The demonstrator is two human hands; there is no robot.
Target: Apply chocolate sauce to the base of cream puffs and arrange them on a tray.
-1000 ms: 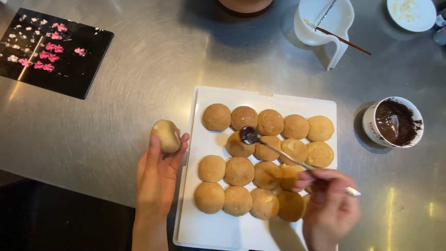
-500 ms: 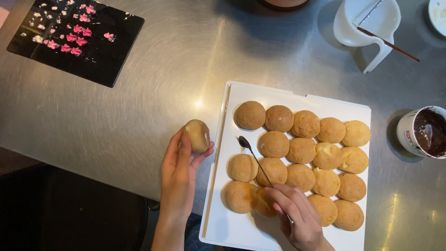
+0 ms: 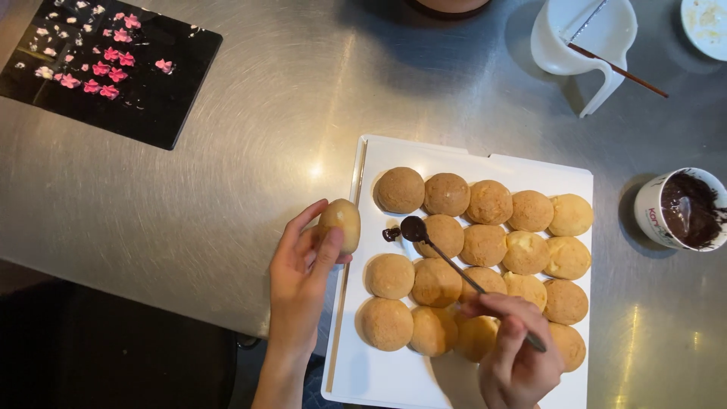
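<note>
Head view, spoon slanting up-left, bowl leading

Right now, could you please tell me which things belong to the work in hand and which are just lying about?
In use:
left hand holding a pastry ball
right hand holding a chocolate-tipped spoon
white tray of pastry balls
chocolate cup

Lying about:
black board of pink flowers
white jug
brown stick

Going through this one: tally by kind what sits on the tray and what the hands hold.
Puffs on tray: 18 showing; right hand may hide more
Held puff, left hand: 1
Spoon, right hand: 1
Chocolate dab on tray: 1
Total: 21
</note>
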